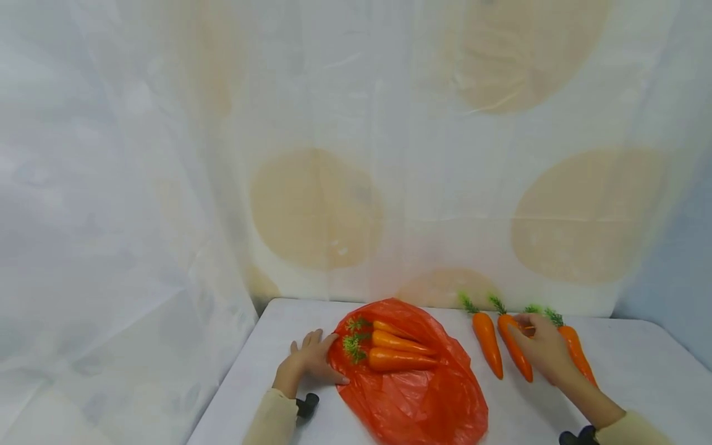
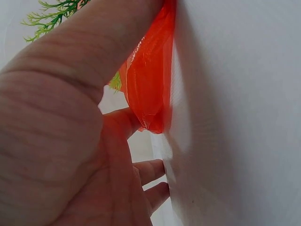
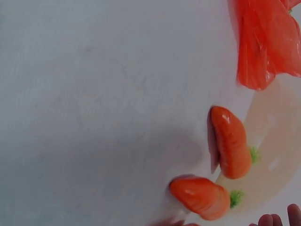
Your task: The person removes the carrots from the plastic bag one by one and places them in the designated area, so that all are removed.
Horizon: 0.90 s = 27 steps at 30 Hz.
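A red plastic bag (image 1: 411,402) lies spread on the table with several orange carrots (image 1: 403,360) with green tops on it. My left hand (image 1: 317,358) touches the bag's left edge, thumb and index finger spread apart along it. In the left wrist view, the index finger meets the red plastic (image 2: 148,84), and other fingertips rest near the table. My right hand (image 1: 545,346) is over the carrots at the right, thumb and index finger apart. A carrot beneath it is mostly hidden, its green top (image 1: 532,308) showing. Nearest on its left is another carrot (image 1: 514,349).
One more carrot (image 1: 487,346) lies between the bag and the right hand, and another carrot (image 1: 577,355) lies right of that hand. The white table (image 1: 256,371) ends at a hanging cloth (image 1: 423,185) with tan circles behind it.
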Each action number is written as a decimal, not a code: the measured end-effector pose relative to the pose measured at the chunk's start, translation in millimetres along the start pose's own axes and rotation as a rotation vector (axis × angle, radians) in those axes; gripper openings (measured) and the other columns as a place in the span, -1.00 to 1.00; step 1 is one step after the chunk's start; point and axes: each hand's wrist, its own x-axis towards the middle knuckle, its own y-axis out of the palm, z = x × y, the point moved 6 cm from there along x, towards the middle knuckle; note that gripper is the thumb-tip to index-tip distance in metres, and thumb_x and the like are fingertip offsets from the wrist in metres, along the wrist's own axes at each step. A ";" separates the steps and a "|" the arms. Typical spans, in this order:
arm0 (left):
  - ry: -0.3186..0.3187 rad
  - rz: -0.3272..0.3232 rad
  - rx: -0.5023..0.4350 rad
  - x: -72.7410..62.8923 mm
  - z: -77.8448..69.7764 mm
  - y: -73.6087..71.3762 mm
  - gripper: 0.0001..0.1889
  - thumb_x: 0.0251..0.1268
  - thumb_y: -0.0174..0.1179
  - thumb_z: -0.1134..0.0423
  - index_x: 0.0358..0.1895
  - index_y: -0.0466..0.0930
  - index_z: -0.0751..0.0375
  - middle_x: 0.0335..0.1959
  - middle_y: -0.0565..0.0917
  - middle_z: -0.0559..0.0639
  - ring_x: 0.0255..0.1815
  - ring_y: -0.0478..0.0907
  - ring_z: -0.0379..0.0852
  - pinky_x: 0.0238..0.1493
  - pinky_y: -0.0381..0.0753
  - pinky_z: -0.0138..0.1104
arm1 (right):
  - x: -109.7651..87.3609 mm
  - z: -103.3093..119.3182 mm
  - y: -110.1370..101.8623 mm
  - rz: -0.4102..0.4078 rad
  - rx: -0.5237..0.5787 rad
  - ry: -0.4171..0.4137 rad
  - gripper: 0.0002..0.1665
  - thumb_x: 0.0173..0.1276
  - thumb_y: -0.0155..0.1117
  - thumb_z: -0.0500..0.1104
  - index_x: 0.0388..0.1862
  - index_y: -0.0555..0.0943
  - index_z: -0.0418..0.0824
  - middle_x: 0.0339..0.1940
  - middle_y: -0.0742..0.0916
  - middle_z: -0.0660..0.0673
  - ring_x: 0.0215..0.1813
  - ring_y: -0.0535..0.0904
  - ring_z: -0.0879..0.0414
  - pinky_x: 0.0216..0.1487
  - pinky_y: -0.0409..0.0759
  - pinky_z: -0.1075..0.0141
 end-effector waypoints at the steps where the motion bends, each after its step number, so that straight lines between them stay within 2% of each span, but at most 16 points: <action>1: -0.001 -0.004 -0.001 -0.4 -0.6 -0.4 0.08 -0.21 0.49 -0.32 0.47 0.27 0.00 0.54 0.12 0.29 0.54 0.01 0.32 0.42 -0.18 0.43 | 0.2 1.6 1.2 0.006 0.007 -0.005 -0.37 0.49 0.15 0.02 0.23 0.43 -0.50 0.12 0.58 -0.50 0.07 0.53 -0.30 0.01 0.62 -0.13; 8: -0.004 -0.002 0.007 -1.0 -0.5 0.6 0.08 -0.20 0.48 -0.32 0.47 0.27 0.00 0.54 0.12 0.29 0.54 0.01 0.32 0.42 -0.18 0.42 | -3.0 11.9 7.8 0.028 0.010 -0.038 -0.37 0.47 0.18 0.08 0.21 0.48 -0.43 0.08 0.63 -0.44 0.03 0.60 -0.26 -0.01 0.67 -0.06; 13: 0.006 -0.003 0.004 0.0 -0.1 -0.3 0.08 -0.21 0.49 -0.32 0.47 0.27 0.00 0.54 0.12 0.29 0.54 0.01 0.32 0.41 -0.19 0.44 | -4.1 22.8 15.4 0.028 0.036 -0.071 -0.45 0.46 0.20 0.00 0.18 0.51 -0.41 0.06 0.65 -0.40 0.06 0.60 -0.25 0.04 0.64 -0.08; 20: 0.014 -0.005 0.020 -0.6 1.8 -2.4 0.09 -0.22 0.48 -0.34 0.47 0.27 0.00 0.54 0.12 0.29 0.54 0.01 0.32 0.42 -0.17 0.43 | -4.4 47.7 30.2 0.085 0.095 -0.073 -0.43 0.44 0.23 0.03 0.22 0.49 -0.35 0.11 0.63 -0.36 0.08 0.59 -0.21 0.03 0.66 -0.03; 27: 0.015 0.001 0.008 1.9 2.2 1.1 0.09 -0.22 0.48 -0.33 0.48 0.26 0.00 0.55 0.11 0.29 0.55 0.00 0.32 0.42 -0.18 0.42 | -3.7 74.2 41.5 0.090 0.108 -0.115 -0.53 0.41 0.27 -0.02 0.16 0.54 -0.29 0.05 0.66 -0.29 0.06 0.63 -0.19 0.02 0.69 -0.01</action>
